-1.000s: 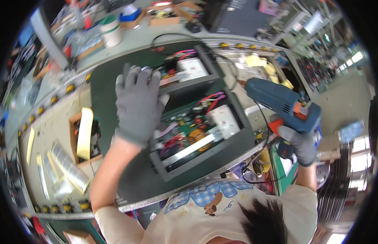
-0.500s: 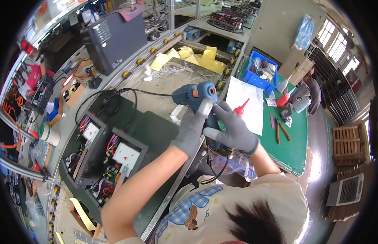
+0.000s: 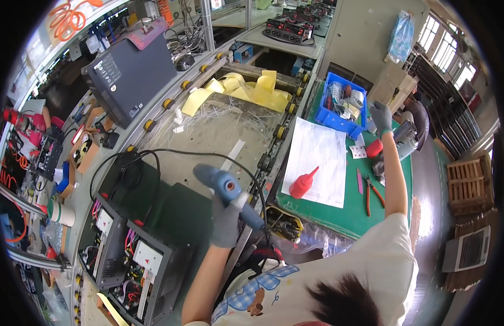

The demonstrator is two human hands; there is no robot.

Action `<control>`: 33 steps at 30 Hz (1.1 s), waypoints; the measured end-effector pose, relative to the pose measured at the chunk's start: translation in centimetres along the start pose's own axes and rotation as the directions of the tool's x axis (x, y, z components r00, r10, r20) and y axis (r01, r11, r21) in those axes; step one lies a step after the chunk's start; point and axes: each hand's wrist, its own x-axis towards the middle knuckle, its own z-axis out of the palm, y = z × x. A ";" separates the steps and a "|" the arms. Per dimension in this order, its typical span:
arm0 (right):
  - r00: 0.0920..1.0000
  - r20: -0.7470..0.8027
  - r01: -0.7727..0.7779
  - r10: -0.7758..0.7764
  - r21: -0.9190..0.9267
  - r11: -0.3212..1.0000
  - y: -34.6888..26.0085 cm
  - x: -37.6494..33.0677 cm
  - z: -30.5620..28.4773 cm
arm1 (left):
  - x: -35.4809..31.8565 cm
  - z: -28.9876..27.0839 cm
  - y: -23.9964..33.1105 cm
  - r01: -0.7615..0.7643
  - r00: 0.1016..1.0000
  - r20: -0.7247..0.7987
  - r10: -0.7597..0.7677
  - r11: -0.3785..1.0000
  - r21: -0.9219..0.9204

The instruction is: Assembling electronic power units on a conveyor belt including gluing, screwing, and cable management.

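Note:
Near the middle, my gloved left hand [image 3: 226,227] is closed around the handle of a blue pistol-shaped corded power tool [image 3: 228,187]. The tool is smeared by motion and its exact kind is unclear. A black cord [image 3: 208,154] loops from it to the left. My gloved right hand [image 3: 380,118] is stretched far out, just right of a blue bin [image 3: 338,126] of small parts. It is over a pale bottle [image 3: 371,126], mostly covered by the hand; its fingers are hidden. Left of my left hand stand two open black equipment housings [image 3: 173,271] with wires inside.
On the green table [image 3: 322,220] lie a paper sheet [image 3: 311,146], a red squeeze bottle [image 3: 303,185], orange-handled pliers [image 3: 368,202] and a metal can [image 3: 406,133]. Yellow strips [image 3: 257,92] lie on the roller line. A large dark case [image 3: 135,79] stands at the far left.
My right hand has left the blue tool and moved out to the right, beside the blue bin. My left hand has moved left and down with the tool, now tilted differently.

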 end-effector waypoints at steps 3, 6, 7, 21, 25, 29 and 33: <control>0.985 0.157 0.057 -0.076 0.120 0.991 -1.4 4.4 5.7 | 1.1 -2.4 -1.1 0.003 0.999 -0.040 0.000 0.997 0.075; 0.943 0.298 0.147 -0.146 0.020 0.989 1.2 9.1 11.4 | 2.2 -3.2 -2.5 0.020 0.999 -0.027 -0.017 0.991 0.132; 0.868 0.460 0.308 -0.188 -0.202 0.930 0.7 9.5 13.2 | 2.3 -3.7 -2.5 0.051 0.998 -0.036 -0.046 0.984 0.169; 0.229 0.970 -0.101 -0.081 0.106 0.989 3.5 18.1 16.7 | 3.5 -4.8 -3.3 0.055 0.998 -0.048 -0.050 0.992 0.110; 0.479 0.832 0.004 0.279 -0.319 0.948 3.2 16.7 17.4 | 3.4 -5.3 -4.5 0.071 0.997 -0.028 -0.069 0.993 0.092; 0.701 0.506 -0.019 0.502 -0.691 0.723 2.8 14.2 18.4 | 3.0 -5.9 -5.4 0.048 0.999 -0.011 -0.047 0.989 0.137; 0.776 0.344 -0.419 0.529 -0.345 0.840 -2.3 10.5 19.0 | 2.0 -8.2 -4.8 0.042 0.998 -0.053 -0.036 0.992 0.122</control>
